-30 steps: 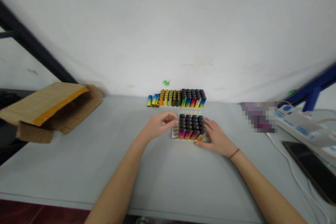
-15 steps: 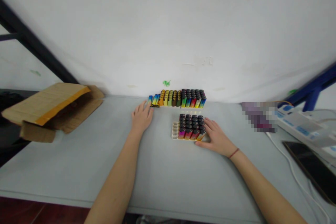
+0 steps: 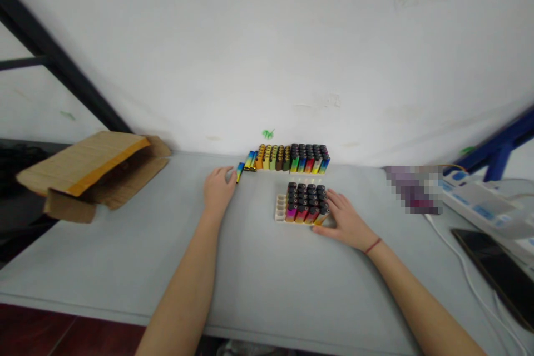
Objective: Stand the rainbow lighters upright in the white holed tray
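My left hand (image 3: 219, 186) rests on the grey table with its fingers apart. Its thumb and index finger are beside a single blue-and-yellow lighter (image 3: 240, 172); whether they touch it I cannot tell. Several more lighters like it (image 3: 250, 160) lie just behind. Fingers spread, my right hand (image 3: 344, 218) lies against the right side of a white tray (image 3: 280, 216). In that tray stand several rows of lighters (image 3: 306, 200) with black tops and pink, red and orange bodies. The tray's left column shows bare holes. My right fingertips are partly hidden behind the lighters.
Behind, yellow, green and brown lighters (image 3: 273, 157) stand beside black-topped multicoloured ones (image 3: 310, 158) near the wall. An open cardboard box (image 3: 95, 169) lies at the left. On the right are a phone (image 3: 494, 272), a power strip (image 3: 479, 203) and a white cable (image 3: 454, 247).
My left hand has drawn slightly back toward me. One blue-and-yellow lighter has shifted nearer, apart from the others. The right hand stays at the tray; the view has moved slightly.
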Demonstrator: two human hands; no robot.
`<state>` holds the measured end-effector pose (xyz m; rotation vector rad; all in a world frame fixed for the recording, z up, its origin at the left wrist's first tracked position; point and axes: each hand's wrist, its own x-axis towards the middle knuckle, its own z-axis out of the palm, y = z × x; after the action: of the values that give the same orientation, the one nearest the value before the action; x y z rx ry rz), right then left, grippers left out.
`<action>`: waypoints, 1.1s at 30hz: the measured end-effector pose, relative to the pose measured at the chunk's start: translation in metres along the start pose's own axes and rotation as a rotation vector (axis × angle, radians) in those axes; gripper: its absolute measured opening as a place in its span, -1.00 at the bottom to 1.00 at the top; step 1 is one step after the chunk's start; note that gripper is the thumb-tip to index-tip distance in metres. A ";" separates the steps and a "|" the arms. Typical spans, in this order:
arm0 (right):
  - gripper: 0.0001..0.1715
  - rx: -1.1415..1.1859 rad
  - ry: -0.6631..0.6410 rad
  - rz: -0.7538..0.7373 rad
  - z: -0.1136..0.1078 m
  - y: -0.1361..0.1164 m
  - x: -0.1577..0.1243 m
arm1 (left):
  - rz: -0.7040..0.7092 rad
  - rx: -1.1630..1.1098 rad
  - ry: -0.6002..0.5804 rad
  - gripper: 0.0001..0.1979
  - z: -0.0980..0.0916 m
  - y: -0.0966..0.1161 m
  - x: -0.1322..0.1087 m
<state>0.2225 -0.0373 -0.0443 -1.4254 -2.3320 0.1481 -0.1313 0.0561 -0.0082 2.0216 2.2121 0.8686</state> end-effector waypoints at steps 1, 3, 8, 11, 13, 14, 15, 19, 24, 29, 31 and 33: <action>0.01 0.001 0.000 0.000 0.000 0.000 0.000 | 0.006 0.013 -0.014 -0.58 0.000 0.002 -0.001; 0.01 0.001 -0.005 0.001 -0.001 -0.001 0.001 | 0.007 0.057 -0.056 -0.58 0.000 0.008 -0.004; 0.02 -0.008 -0.010 -0.004 -0.002 -0.003 0.001 | -0.011 0.105 -0.120 -0.62 -0.004 0.019 -0.010; 0.00 -0.007 0.004 -0.001 -0.001 -0.002 0.000 | -0.051 0.093 -0.146 -0.61 -0.008 0.018 -0.009; -0.01 -0.006 0.005 0.000 0.000 -0.002 0.000 | -0.084 0.076 -0.162 -0.58 -0.011 0.017 -0.008; -0.01 -0.005 0.004 0.001 0.000 -0.002 0.000 | -0.098 0.069 -0.172 -0.57 -0.012 0.016 -0.007; -0.01 -0.004 0.001 0.002 0.000 -0.002 0.000 | -0.109 0.069 -0.183 -0.55 -0.012 0.015 -0.007; 0.02 -0.004 -0.010 0.000 -0.002 -0.002 0.001 | -0.107 0.138 -0.243 -0.57 -0.011 0.013 -0.008; 0.02 0.001 -0.004 -0.004 -0.002 -0.002 0.001 | -0.048 0.050 -0.232 -0.67 -0.006 0.011 -0.007; 0.00 0.009 0.006 -0.008 -0.002 -0.002 0.001 | -0.184 -0.422 -0.052 -0.76 0.005 0.025 -0.008; -0.01 0.007 0.004 -0.008 -0.002 -0.003 0.001 | -0.234 -0.704 -0.066 -0.78 0.010 0.038 -0.012; 0.00 0.002 -0.002 -0.005 -0.002 -0.003 0.001 | -0.286 -0.950 -0.106 -0.81 0.013 0.054 -0.018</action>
<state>0.2205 -0.0382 -0.0414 -1.4189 -2.3360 0.1498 -0.0744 0.0447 -0.0038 1.2285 1.4918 1.3621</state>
